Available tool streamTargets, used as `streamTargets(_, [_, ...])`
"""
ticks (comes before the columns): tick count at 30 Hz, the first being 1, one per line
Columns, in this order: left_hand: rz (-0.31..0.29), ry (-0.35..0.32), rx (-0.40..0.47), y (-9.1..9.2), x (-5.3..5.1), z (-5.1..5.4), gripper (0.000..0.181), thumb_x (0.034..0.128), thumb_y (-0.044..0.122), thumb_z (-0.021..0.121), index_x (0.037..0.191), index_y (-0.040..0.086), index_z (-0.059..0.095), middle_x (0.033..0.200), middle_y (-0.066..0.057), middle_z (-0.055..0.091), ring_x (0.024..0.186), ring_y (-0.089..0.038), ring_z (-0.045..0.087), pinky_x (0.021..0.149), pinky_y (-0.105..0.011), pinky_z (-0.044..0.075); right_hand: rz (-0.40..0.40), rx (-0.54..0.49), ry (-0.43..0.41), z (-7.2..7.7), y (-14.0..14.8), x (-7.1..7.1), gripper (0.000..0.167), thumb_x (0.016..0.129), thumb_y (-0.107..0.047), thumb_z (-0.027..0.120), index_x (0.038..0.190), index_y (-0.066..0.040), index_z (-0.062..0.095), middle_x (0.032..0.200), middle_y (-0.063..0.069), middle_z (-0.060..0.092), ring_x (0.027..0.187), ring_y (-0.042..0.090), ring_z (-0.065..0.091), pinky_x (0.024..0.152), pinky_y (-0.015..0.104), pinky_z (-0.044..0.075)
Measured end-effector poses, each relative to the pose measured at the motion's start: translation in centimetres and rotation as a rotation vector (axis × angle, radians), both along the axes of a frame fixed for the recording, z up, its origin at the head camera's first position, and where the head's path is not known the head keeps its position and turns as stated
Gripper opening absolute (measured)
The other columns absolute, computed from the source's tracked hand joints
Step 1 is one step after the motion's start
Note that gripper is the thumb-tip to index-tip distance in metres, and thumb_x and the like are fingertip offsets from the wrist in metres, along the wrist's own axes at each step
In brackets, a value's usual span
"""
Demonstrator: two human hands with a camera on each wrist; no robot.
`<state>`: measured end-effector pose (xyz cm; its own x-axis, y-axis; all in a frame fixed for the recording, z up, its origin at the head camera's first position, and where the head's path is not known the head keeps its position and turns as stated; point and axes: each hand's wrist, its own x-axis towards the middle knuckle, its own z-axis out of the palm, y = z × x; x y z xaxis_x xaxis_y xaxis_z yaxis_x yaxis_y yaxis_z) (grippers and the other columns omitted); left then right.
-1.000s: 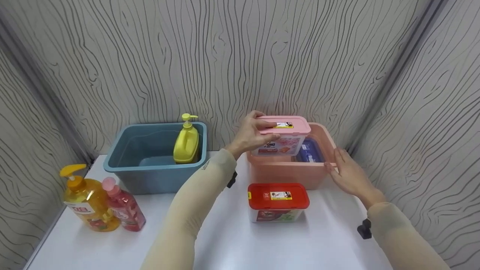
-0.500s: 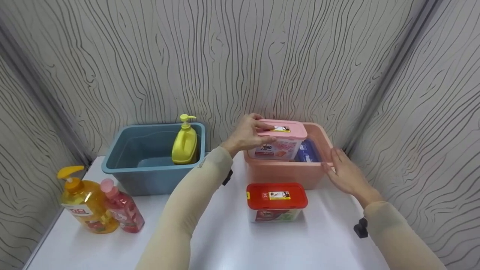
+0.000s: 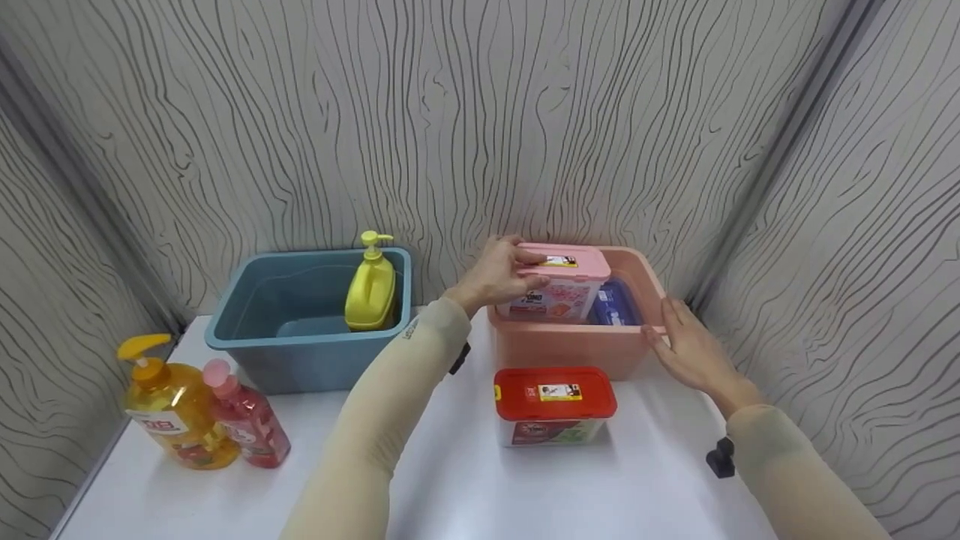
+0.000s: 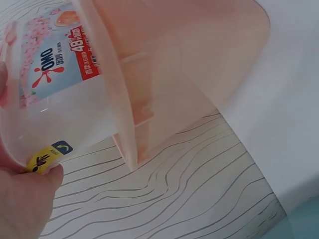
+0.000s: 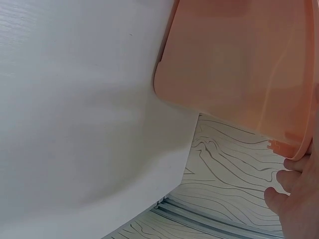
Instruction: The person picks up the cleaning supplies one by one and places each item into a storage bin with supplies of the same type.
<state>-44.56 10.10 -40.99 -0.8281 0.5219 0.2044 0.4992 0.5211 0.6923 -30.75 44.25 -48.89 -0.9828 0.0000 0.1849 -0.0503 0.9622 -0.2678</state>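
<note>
In the head view my left hand (image 3: 499,277) grips the left end of a pink-lidded OMO detergent tub (image 3: 559,296), thumb in front and fingers across the lid. The tub stands partly inside the peach bin (image 3: 574,352), its lid above the rim; its base is hidden behind the bin's front wall. The left wrist view shows the tub's printed label (image 4: 55,55) beside the bin's rim (image 4: 117,84). My right hand (image 3: 697,352) touches the bin's right front corner with fairly straight fingers. A blue pack (image 3: 616,304) lies in the bin, right of the tub.
A red-lidded detergent tub (image 3: 555,405) stands before the peach bin. At left, a blue-grey bin (image 3: 300,360) holds a yellow pump bottle (image 3: 371,292). An orange pump bottle (image 3: 180,420) and a pink bottle (image 3: 251,424) stand on the white table (image 3: 480,495). Patterned walls enclose the back.
My left hand has lowered the pink-lidded tub a little deeper into the peach bin. The right hand has stayed at the bin's corner.
</note>
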Motion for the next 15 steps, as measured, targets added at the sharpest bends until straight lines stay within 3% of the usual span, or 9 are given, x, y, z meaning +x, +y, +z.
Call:
streamTargets(10, [0.062, -0.001, -0.052, 0.9, -0.6, -2.0, 0.046, 0.1016, 0.040, 0.084, 0.145, 0.028, 0.078, 0.181, -0.006, 0.042, 0.169, -0.034, 0.033, 0.136, -0.065, 0.037, -0.003, 0.003, 0.001, -0.2, -0.1, 0.1, 0.086, 0.119, -0.050, 0.043, 0.170, 0.017, 0.024, 0.177, 0.043, 0.025, 0.165, 0.062, 0.029, 0.134, 0.073, 0.030])
streamTargets(15, [0.026, 0.071, -0.124, 1.6, -0.7, -2.2, 0.041, 0.1002, 0.040, 0.085, 0.140, 0.029, 0.080, 0.174, -0.006, 0.051, 0.165, -0.033, 0.036, 0.136, -0.065, 0.035, -0.014, 0.001, -0.019, 0.2, -0.1, 0.2, 0.088, 0.119, -0.052, 0.042, 0.171, 0.015, 0.021, 0.178, 0.042, 0.023, 0.166, 0.062, 0.027, 0.135, 0.074, 0.029])
